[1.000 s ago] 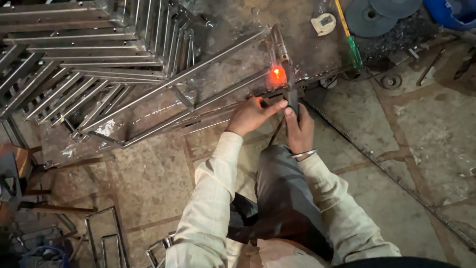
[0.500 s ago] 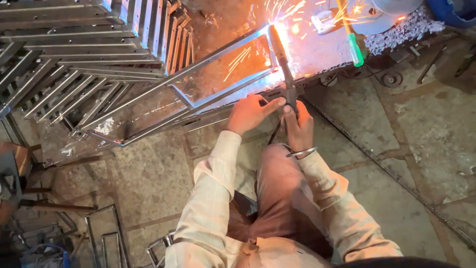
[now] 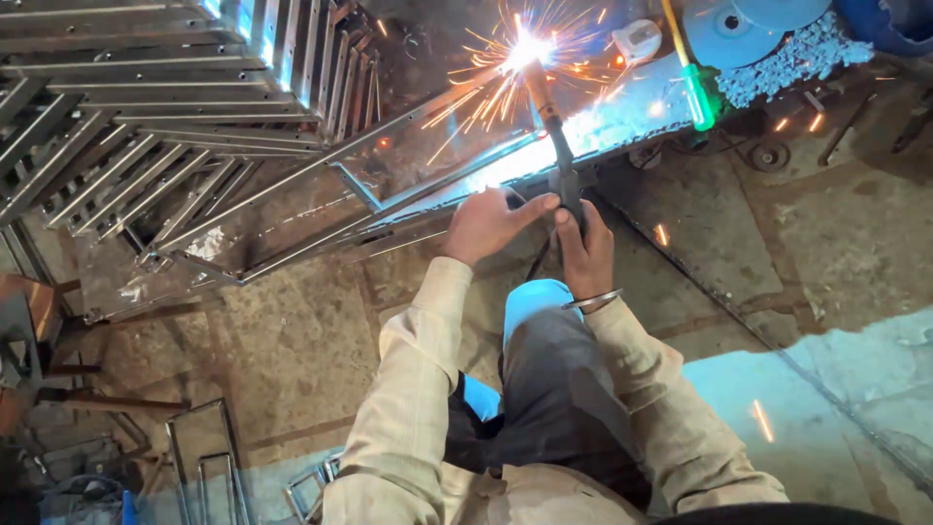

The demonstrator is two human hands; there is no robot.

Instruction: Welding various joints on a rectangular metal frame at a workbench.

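Fingers of the right hand (image 3: 583,255) clench the electrode holder (image 3: 566,180) while the left hand (image 3: 486,226) steadies it, its rod sparking on the steel frame (image 3: 389,185) lying on the floor; bare skin so close risks burns from spatter.

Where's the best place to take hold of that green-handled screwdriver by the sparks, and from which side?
Probably the green handle of the screwdriver, coming from the right, away from the arc. It lies flat, its yellow shank pointing up and away, so the handle is the thick end nearest the person. Both the left hand and right hand are on the electrode holder.
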